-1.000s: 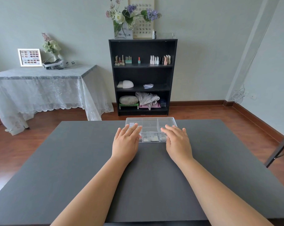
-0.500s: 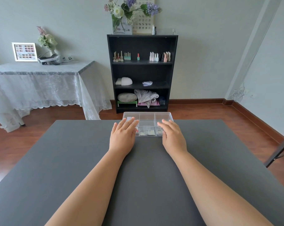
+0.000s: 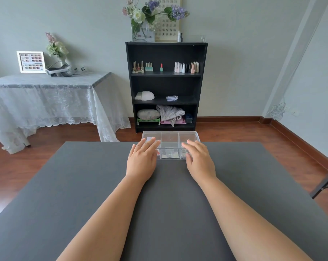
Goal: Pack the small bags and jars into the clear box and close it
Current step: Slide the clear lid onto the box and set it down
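Hands barely shifted, left hand [image 3: 142,160] and right hand [image 3: 199,160] palm-down, fingers loosely spread over clear box [image 3: 170,137]

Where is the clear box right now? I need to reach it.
In the head view, the clear box sits at the far middle edge of the grey table, between the left hand and right hand.

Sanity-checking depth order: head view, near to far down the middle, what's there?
Grey table → left hand and right hand, level with each other → clear box → wood floor → black shelf.
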`<state>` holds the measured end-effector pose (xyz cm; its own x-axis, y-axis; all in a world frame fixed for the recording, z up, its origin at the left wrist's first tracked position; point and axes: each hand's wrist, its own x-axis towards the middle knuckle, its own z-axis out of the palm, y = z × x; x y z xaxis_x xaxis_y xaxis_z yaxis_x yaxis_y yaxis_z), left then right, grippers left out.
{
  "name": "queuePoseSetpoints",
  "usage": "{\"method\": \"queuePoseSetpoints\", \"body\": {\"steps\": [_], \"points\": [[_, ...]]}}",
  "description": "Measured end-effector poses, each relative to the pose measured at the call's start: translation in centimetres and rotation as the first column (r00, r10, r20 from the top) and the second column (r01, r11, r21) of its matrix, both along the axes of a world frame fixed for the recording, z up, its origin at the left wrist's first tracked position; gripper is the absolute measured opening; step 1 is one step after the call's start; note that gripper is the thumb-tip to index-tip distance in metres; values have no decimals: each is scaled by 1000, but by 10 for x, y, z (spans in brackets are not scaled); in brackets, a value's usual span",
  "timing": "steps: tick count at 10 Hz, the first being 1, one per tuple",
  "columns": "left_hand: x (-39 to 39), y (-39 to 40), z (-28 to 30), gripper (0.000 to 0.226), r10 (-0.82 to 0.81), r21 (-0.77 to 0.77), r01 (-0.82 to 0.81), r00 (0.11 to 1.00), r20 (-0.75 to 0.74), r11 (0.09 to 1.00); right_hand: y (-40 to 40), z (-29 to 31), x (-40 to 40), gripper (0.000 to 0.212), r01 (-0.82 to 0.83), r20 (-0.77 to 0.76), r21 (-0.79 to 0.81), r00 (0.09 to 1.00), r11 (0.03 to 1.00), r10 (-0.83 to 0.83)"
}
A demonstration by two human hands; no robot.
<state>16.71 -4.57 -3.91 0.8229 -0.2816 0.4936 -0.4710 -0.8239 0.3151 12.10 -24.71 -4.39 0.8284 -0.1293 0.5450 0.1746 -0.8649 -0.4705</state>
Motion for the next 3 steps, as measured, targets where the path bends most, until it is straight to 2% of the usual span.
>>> {"method": "queuePoseSetpoints", "body": {"steps": [2,3], "points": [[1,0,-1,38,11,47,-12,1000,8,999,-1,1,-1,36,-12,-9,14,1000,1000,12],[0,0,-1,42,34,99,-36,999,19,994,1,3,-3,38,3,31,-48,1000,999,-1]]}}
